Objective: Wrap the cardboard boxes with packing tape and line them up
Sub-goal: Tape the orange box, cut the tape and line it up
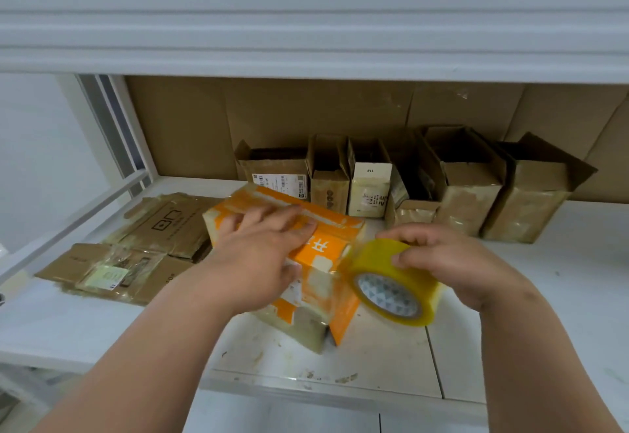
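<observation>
View from the head camera, as I read it from my remote station. The orange box (326,252) lies on the white shelf (578,279), roughly at the centre of the frame, and serves here as the landmark. My left hand (262,255) lies flat across the top of the orange box — fingers extended and spread, pressing down, the thumb at the near side of the box. My right hand (452,259) sits just right of the orange box and grips the tape roll (394,286), fingers curled over its yellow rim; whether the thumb reaches inside the core I cannot tell. The tape roll is tilted, its white core facing the camera, and it touches or nearly touches the right end of the orange box. A glossy film covers the near face of the orange box.

Behind the orange box, along the brown cardboard backing (306,109), stands a row of boxes (408,184), upright and side by side, most of them brown with open top flaps — one cream-coloured box (369,187) among them. To the left of the orange box, flattened cardboard (136,248) lies on the shelf in overlapping pieces, some under clear wrap. Above the orange box runs the underside of an upper white shelf (306,24).
</observation>
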Motion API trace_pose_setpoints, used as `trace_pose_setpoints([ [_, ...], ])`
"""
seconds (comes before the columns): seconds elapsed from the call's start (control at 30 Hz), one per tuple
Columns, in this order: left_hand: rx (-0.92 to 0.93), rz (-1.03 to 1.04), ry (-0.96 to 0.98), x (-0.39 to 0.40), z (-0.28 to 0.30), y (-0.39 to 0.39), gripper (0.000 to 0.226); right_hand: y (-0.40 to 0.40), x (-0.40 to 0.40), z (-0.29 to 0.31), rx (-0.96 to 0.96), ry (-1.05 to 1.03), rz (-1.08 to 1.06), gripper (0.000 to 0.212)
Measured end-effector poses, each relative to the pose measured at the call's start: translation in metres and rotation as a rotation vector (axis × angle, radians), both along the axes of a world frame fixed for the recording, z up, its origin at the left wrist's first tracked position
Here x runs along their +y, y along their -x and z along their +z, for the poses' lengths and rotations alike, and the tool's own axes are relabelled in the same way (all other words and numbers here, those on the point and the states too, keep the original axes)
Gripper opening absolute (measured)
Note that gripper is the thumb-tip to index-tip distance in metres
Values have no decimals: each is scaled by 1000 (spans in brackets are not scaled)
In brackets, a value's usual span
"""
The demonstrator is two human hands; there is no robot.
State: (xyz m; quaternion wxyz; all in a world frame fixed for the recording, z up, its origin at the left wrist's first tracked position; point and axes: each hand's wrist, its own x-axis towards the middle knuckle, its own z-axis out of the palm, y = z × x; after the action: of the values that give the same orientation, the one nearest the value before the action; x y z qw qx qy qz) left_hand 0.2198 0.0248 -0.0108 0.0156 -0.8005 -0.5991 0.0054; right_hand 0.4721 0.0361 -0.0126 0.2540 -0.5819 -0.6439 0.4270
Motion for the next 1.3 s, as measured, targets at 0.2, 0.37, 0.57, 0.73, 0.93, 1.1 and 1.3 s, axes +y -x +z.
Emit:
trace_pose_setpoints([
  [0.2,-216,86,93,1,-2,-1,83,15,-18,-21,331,-14,98,31],
  [0.37,-292,88,85,4,-13,8,76,25,-23,-51,563,27,156,65],
  [0.57,-514,68,188,4,-15,26,67,40,-38,-73,627,134,300,67],
  [0.73,-613,131,86,-1,-25,21,62,58,-52,-87,483,68,314,50],
  [0.93,-530,100,12,1,-42,25,69,61,-61,-95,522,74,290,55],
  [1.1,-433,106,7,5,-40,17,67,59,-67,-98,450,41,229,37],
  [1.3,-382,125,-44,8,-36,1,65,49,-83,-108,399,39,109,17],
])
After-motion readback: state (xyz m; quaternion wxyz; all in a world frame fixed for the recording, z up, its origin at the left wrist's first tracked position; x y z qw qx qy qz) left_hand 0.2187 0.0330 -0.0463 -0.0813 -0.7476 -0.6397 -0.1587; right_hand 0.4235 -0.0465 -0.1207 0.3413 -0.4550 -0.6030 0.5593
